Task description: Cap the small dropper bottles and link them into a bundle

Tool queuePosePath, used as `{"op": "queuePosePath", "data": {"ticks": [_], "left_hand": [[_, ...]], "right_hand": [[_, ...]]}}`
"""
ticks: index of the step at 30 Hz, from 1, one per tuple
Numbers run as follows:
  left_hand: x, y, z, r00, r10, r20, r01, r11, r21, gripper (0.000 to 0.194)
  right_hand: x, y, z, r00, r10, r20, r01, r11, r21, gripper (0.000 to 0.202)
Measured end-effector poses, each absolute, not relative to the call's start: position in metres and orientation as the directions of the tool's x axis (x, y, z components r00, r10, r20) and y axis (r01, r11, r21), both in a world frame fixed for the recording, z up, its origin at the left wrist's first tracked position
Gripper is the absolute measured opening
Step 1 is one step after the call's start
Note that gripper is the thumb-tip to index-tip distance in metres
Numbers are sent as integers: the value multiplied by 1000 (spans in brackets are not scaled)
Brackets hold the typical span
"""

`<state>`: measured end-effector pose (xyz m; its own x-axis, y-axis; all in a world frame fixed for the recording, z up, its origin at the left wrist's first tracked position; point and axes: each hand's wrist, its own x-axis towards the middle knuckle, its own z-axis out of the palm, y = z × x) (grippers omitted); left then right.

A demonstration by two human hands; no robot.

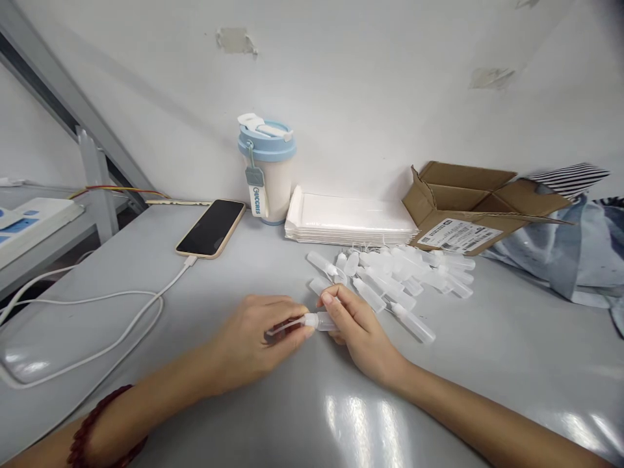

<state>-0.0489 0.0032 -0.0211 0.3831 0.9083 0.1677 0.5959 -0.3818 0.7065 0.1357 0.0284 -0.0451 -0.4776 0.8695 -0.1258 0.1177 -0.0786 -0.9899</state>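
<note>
In front of me, a small translucent squeeze bottle (pixel 325 322) lies sideways between my two hands. The thumb and fingers of my left hand (pixel 260 335) pinch its white cap (pixel 311 320), from which a thin pale strip or tip (pixel 285 326) points back toward my palm. My right hand (pixel 361 328) is closed around the bottle's body, and its fingers hide the base. Just beyond my right hand, a pile of similar translucent bottles (pixel 385 276) lies on the grey table (pixel 273 416). One loose bottle (pixel 414 324) rests at the near side of the pile.
Behind the pile are a stack of white padded envelopes (pixel 353 218) and an open cardboard box (pixel 468 214). A tumbler with a blue lid (pixel 270 172) stands by the wall. A phone (pixel 212 229) is plugged into a white cable (pixel 141 325). Bluish fabric (pixel 575 253) lies at right.
</note>
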Motion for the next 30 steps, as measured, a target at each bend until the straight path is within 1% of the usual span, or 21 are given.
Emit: {"op": "queuePosePath", "data": {"ticks": [2, 4, 6, 8, 11, 15, 19, 23, 26, 30], "left_hand": [[-47, 4, -19, 378, 922, 85, 603, -315, 733, 23], [-46, 5, -16, 346, 938, 7, 618, -234, 751, 28], [-45, 7, -15, 316, 948, -50, 633, -171, 755, 33], [-45, 8, -13, 289, 954, -83, 624, -121, 772, 33], [-46, 11, -10, 235, 967, -97, 581, -60, 812, 26], [-50, 12, -7, 116, 992, -54, 533, -16, 846, 29], [-52, 9, -7, 20, 1000, -5, 527, -7, 850, 26], [-53, 8, -6, -21, 999, 38, 543, -20, 839, 24], [-53, 11, -5, -10, 999, -46, 516, 44, 856, 25], [-54, 14, -9, 43, 986, -161, 386, 132, 913, 24]], "right_hand": [[135, 28, -44, -487, 866, -110, 99, -70, -993, 30], [135, 28, -43, -493, 867, -69, 124, -9, -992, 27], [135, 28, -41, -499, 865, -49, 147, 29, -989, 24], [134, 28, -40, -492, 869, -53, 141, 19, -990, 24], [134, 28, -39, -435, 898, -63, 117, -13, -993, 25], [135, 28, -40, -358, 931, -70, 102, -35, -994, 26], [134, 29, -41, -338, 936, -98, 80, -75, -994, 29], [134, 29, -42, -339, 936, -92, 4, -96, -995, 29], [134, 29, -42, -348, 934, -80, -29, -96, -995, 29], [134, 30, -42, -353, 933, -74, -32, -91, -995, 28]]}}
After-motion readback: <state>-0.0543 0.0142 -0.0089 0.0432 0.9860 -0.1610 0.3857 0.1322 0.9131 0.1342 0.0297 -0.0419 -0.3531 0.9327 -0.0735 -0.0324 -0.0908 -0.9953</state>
